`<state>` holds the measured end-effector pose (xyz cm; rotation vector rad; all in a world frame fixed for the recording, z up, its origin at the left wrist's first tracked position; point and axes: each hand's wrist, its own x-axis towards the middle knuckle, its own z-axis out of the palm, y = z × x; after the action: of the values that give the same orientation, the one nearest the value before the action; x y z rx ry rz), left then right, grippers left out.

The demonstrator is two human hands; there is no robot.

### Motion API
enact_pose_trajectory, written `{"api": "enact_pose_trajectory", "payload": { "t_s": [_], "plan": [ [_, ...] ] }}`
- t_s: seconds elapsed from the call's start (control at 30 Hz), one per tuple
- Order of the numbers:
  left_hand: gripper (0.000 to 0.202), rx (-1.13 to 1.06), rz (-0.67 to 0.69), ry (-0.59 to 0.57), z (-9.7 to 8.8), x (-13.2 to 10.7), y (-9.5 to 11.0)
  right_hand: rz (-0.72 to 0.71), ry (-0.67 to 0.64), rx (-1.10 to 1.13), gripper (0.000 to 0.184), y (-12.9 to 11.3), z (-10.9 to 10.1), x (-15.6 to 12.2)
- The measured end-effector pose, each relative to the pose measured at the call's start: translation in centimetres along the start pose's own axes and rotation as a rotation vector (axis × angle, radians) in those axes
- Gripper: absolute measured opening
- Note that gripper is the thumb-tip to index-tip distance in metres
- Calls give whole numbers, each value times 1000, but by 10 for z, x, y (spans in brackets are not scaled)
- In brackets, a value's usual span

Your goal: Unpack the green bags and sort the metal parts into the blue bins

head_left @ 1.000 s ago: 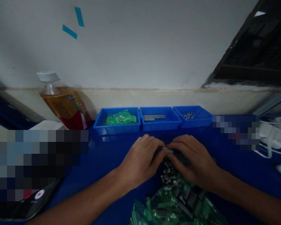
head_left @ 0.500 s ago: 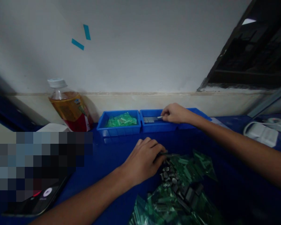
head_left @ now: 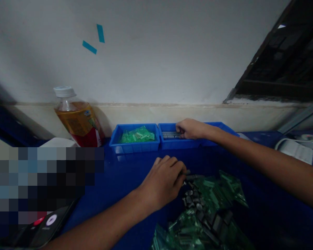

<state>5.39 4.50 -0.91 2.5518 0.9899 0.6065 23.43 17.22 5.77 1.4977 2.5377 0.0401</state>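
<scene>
My right hand point(head_left: 191, 128) reaches into the middle blue bin point(head_left: 169, 143), fingers closed and bent down at its row of thin silver metal strips point(head_left: 170, 134). Its fingertips are hidden, so what they grip does not show. Lower down, my left hand point(head_left: 165, 178) is curled over the table, thumb and forefinger closed around a small grey metal piece point(head_left: 187, 172), mostly covered. Just right of it lie a heap of small dark metal blocks point(head_left: 194, 199) and several green plastic bags point(head_left: 214, 194) with metal pieces inside.
A left blue bin point(head_left: 134, 148) holds a green bag. A third blue bin point(head_left: 219, 126) is partly behind my right arm. A drink bottle point(head_left: 79, 121) stands against the wall at left, behind a phone point(head_left: 45, 229). White power gear point(head_left: 297, 151) lies at far right.
My right hand has lowered into the middle bin; the silver strip seen in its fingers before is now out of sight. My left hand stays by the heap. The view has shifted slightly.
</scene>
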Motion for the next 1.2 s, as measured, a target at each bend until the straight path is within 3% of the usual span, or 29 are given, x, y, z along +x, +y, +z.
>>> {"api": "enact_pose_trajectory", "payload": {
  "t_s": [0.13, 0.23, 0.47, 0.6, 0.73, 1.03, 1.2],
  "plan": [
    [6, 13, -1, 4, 0, 0, 1, -42, 0, 8, 16, 0, 1, 0],
    [5, 20, -4, 6, -1, 1, 2, -68, -4, 26, 20, 0, 1, 1],
    [16, 62, -144, 78, 0, 1, 2, -120, 34, 62, 21, -3, 0, 7],
    [16, 79, -153, 82, 0, 1, 2, -97, 117, 90, 17, -5, -4, -6],
    [11, 29, -129, 82, 0, 1, 0, -55, 226, 124, 27, -4, 0, -23],
    [5, 27, -111, 88, -2, 2, 1, -101, 45, 170, 41, 0, 5, -13],
    [7, 31, -100, 77, -1, 1, 0, -117, 18, 174, 42, 2, 5, -10]
  ]
}}
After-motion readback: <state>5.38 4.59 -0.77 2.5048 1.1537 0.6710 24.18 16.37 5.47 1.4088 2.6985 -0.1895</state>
